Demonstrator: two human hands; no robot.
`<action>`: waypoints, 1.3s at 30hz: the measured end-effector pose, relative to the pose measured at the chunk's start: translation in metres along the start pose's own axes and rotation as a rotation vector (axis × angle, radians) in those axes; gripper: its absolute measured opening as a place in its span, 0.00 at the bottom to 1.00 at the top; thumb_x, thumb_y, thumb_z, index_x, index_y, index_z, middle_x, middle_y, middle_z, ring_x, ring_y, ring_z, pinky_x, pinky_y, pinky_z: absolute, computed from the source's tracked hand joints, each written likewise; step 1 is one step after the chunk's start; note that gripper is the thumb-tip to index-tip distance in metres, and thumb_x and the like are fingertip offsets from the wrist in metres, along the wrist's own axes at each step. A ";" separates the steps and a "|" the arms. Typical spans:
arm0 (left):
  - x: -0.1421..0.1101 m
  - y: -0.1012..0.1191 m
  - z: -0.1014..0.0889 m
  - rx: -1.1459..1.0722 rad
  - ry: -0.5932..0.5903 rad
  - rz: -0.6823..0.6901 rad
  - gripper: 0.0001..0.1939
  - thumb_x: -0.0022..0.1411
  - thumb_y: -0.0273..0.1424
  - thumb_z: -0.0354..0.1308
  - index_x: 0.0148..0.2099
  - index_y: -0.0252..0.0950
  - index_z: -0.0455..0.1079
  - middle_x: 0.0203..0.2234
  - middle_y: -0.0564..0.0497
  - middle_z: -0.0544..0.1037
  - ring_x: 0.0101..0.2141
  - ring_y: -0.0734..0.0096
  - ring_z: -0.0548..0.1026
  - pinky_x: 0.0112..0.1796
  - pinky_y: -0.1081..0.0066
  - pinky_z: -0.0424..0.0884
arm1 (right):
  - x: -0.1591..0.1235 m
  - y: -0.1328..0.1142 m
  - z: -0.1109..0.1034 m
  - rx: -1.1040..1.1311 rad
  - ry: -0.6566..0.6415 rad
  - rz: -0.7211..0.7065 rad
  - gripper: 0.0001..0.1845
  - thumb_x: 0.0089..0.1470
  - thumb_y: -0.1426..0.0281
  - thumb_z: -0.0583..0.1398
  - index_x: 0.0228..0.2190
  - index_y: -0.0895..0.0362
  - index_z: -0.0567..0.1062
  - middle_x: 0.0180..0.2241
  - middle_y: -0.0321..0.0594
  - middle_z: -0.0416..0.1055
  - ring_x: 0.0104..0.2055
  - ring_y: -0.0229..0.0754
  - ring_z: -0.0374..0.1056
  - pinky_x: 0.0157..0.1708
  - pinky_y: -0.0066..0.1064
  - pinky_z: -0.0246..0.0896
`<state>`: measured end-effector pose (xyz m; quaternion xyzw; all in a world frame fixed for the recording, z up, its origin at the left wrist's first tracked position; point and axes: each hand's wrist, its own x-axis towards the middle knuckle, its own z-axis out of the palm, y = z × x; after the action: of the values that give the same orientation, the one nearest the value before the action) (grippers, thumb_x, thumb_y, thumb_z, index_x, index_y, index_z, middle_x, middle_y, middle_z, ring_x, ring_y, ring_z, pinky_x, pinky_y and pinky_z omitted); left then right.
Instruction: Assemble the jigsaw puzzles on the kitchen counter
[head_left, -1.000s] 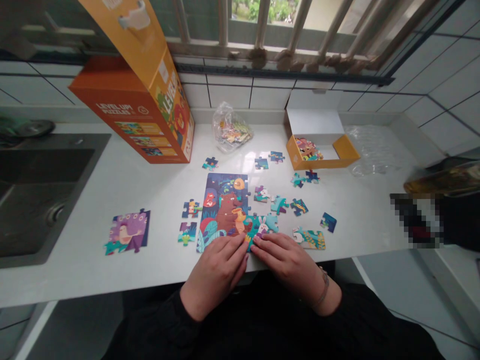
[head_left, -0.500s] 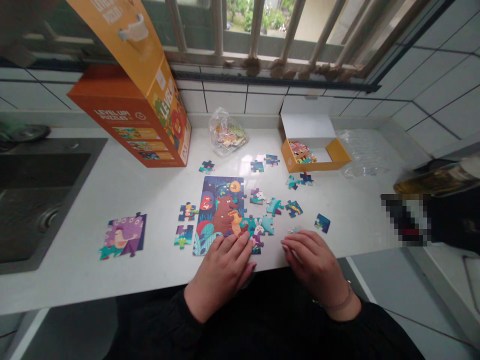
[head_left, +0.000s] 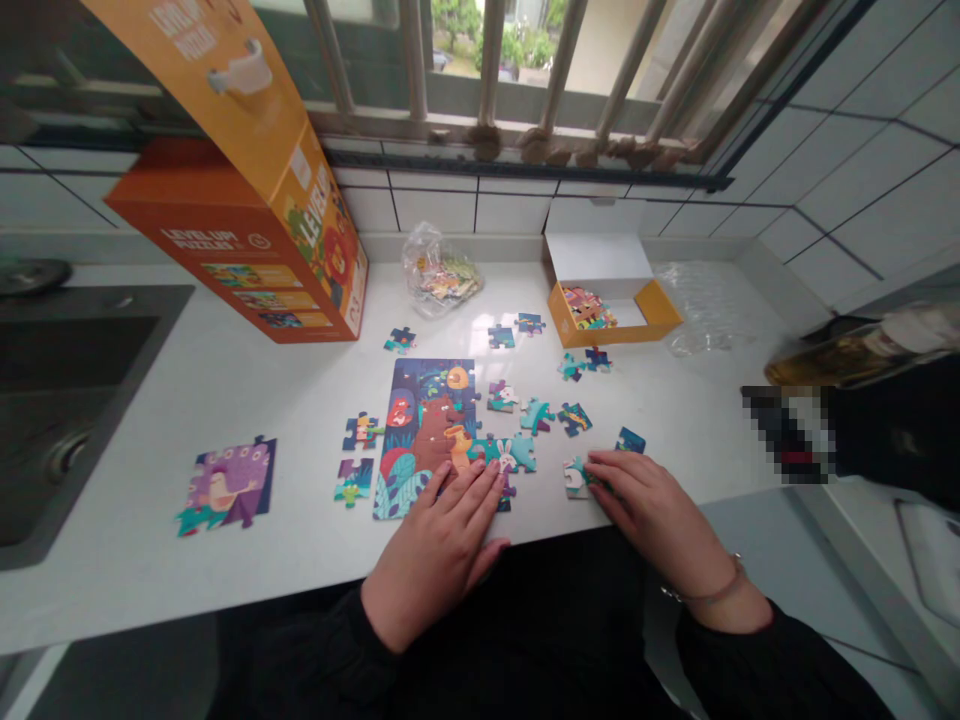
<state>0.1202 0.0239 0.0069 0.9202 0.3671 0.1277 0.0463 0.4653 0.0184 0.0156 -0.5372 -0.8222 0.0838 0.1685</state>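
My left hand (head_left: 439,535) lies flat with fingers stretched over the lower edge of a partly joined jigsaw puzzle (head_left: 431,420) showing a bear and a rabbit. Its fingertips cover some of the picture. At the right, my right hand (head_left: 656,510) has its fingers together on the edge of a white-and-teal puzzle piece (head_left: 575,480) on the counter; the thumb side is partly hidden. Just behind that hand, a dark blue piece (head_left: 631,438) is partly covered. Loose pieces lie close by, among them a teal piece (head_left: 536,415) and a yellow-striped one (head_left: 574,419).
A joined purple section (head_left: 225,485) lies left, near the sink (head_left: 90,400). Along the back stand an orange puzzle box (head_left: 255,260), a plastic bag of pieces (head_left: 442,275) and an open yellow box (head_left: 615,325). Clear plastic wrapping (head_left: 697,310) and a bottle (head_left: 840,350) are at right.
My right hand has shifted right, uncovering more of the white-and-teal piece and covering part of the dark blue one. My left hand stays on the puzzle. The whole view has shifted slightly.
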 end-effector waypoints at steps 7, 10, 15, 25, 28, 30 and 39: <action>0.003 0.001 -0.002 -0.025 0.008 -0.018 0.31 0.81 0.42 0.53 0.78 0.36 0.59 0.75 0.45 0.66 0.71 0.56 0.68 0.72 0.51 0.55 | 0.031 -0.005 -0.001 -0.049 0.065 0.015 0.12 0.70 0.68 0.62 0.52 0.55 0.81 0.53 0.51 0.81 0.55 0.57 0.77 0.56 0.56 0.76; 0.004 0.002 -0.004 -0.034 0.035 -0.022 0.30 0.80 0.42 0.54 0.77 0.36 0.62 0.74 0.44 0.68 0.70 0.54 0.70 0.71 0.51 0.57 | 0.064 -0.008 0.002 -0.016 0.054 -0.020 0.15 0.68 0.70 0.64 0.54 0.57 0.80 0.56 0.53 0.80 0.58 0.58 0.75 0.58 0.56 0.75; 0.004 0.002 -0.005 -0.043 0.067 -0.025 0.28 0.80 0.40 0.53 0.75 0.35 0.65 0.73 0.44 0.69 0.69 0.54 0.71 0.70 0.51 0.59 | 0.111 -0.007 0.007 0.030 -0.046 -0.094 0.20 0.61 0.72 0.70 0.54 0.57 0.79 0.54 0.54 0.81 0.58 0.58 0.76 0.58 0.56 0.73; 0.000 0.001 -0.004 -0.063 0.109 -0.067 0.26 0.79 0.36 0.55 0.73 0.33 0.68 0.71 0.42 0.72 0.69 0.53 0.71 0.70 0.50 0.60 | 0.118 0.002 0.008 0.071 -0.067 -0.114 0.13 0.59 0.74 0.69 0.46 0.56 0.77 0.43 0.47 0.80 0.48 0.53 0.75 0.51 0.46 0.72; 0.000 0.002 -0.004 -0.071 0.114 -0.071 0.25 0.79 0.35 0.54 0.72 0.33 0.68 0.71 0.41 0.72 0.69 0.52 0.71 0.70 0.48 0.61 | 0.116 0.003 0.008 0.093 -0.053 -0.111 0.14 0.58 0.74 0.69 0.45 0.56 0.75 0.41 0.45 0.78 0.45 0.51 0.74 0.48 0.44 0.71; 0.001 0.002 -0.004 -0.077 0.115 -0.074 0.25 0.78 0.34 0.55 0.72 0.33 0.69 0.71 0.41 0.72 0.69 0.52 0.71 0.69 0.48 0.62 | 0.115 0.003 0.009 0.110 -0.044 -0.109 0.14 0.56 0.74 0.69 0.44 0.55 0.75 0.40 0.44 0.77 0.44 0.50 0.73 0.46 0.43 0.71; 0.001 0.003 -0.003 -0.079 0.122 -0.082 0.26 0.77 0.33 0.56 0.73 0.35 0.68 0.70 0.40 0.72 0.69 0.52 0.72 0.69 0.47 0.64 | 0.109 0.000 -0.004 0.175 -0.049 -0.139 0.16 0.57 0.75 0.68 0.45 0.53 0.72 0.42 0.43 0.76 0.43 0.49 0.73 0.45 0.41 0.72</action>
<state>0.1217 0.0225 0.0105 0.8923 0.4014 0.1958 0.0654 0.4267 0.1176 0.0397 -0.4601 -0.8508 0.1567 0.2000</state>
